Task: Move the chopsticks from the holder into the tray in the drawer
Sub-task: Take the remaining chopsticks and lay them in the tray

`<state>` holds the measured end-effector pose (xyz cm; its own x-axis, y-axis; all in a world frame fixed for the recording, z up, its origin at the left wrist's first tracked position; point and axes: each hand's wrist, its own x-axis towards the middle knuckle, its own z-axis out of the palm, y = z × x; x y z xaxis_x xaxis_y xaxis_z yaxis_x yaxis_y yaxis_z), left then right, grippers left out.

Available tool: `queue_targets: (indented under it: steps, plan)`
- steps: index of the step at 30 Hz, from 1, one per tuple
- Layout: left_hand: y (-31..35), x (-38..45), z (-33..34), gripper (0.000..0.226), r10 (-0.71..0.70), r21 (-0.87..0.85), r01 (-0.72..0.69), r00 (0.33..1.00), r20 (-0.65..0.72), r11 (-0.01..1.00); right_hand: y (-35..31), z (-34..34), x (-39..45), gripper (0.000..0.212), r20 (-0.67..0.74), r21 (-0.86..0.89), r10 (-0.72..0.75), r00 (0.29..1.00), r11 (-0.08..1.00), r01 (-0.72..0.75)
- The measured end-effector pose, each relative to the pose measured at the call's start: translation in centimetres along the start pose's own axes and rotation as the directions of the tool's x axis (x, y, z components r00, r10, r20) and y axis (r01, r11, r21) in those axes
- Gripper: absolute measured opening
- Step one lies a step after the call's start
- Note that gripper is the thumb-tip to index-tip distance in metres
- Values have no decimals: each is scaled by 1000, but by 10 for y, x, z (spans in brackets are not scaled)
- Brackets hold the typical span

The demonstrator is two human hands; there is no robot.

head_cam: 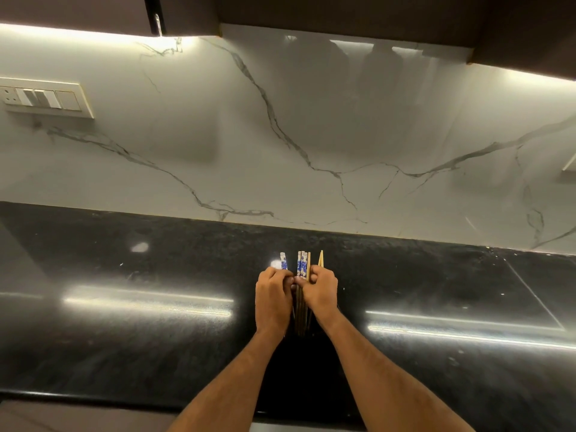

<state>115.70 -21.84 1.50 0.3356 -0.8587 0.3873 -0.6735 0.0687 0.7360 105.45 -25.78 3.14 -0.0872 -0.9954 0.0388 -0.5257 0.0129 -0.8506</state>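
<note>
Left hand (pixel 272 296) and right hand (pixel 321 291) both clenched around chopsticks (pixel 301 266), above black countertop (pixel 124 307).

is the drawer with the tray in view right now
No, only the black countertop, the marble backsplash and both hands, left hand and right hand, gripping the chopsticks, show.

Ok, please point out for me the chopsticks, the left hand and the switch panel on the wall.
chopsticks (pixel 301 264): head view, on the blue-and-white patterned ends above the hands.
left hand (pixel 272 299): head view, on the back of the hand.
switch panel (pixel 46 98): head view, on its middle switches.
</note>
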Motion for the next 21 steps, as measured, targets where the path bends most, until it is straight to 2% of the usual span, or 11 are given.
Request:
queue_targets:
  steps: [3, 7, 11, 15, 18, 21]
  plan:
    - [2, -3, -2, 15, -50, -1, 50, 998, -45, 999, -6, -7, 1, 22, -14, 82, 19, 1000, 996, -18]
    - [13, 2, -10, 14, -76, -158, 70, 997, -28, 985, -25, -29, 4, 28, -31, 214, 27, 999, 977, -20]
    - [44, 13, -22, 18, -35, -410, 107, 983, 180, 906, -56, -60, 2, 22, -69, 334, -7, 998, 942, 30]
    - [79, 15, -36, 18, 50, -545, 218, 900, 434, 810, -87, -89, -7, 18, -86, 432, -47, 995, 898, 79]
    - [100, 10, -47, 22, 48, -605, 325, 855, 516, 727, -100, -109, -17, 18, -72, 455, -104, 992, 882, 125]
    - [113, 3, -56, 24, 24, -609, 372, 840, 541, 700, -103, -127, -29, 15, -38, 453, -165, 986, 876, 164]
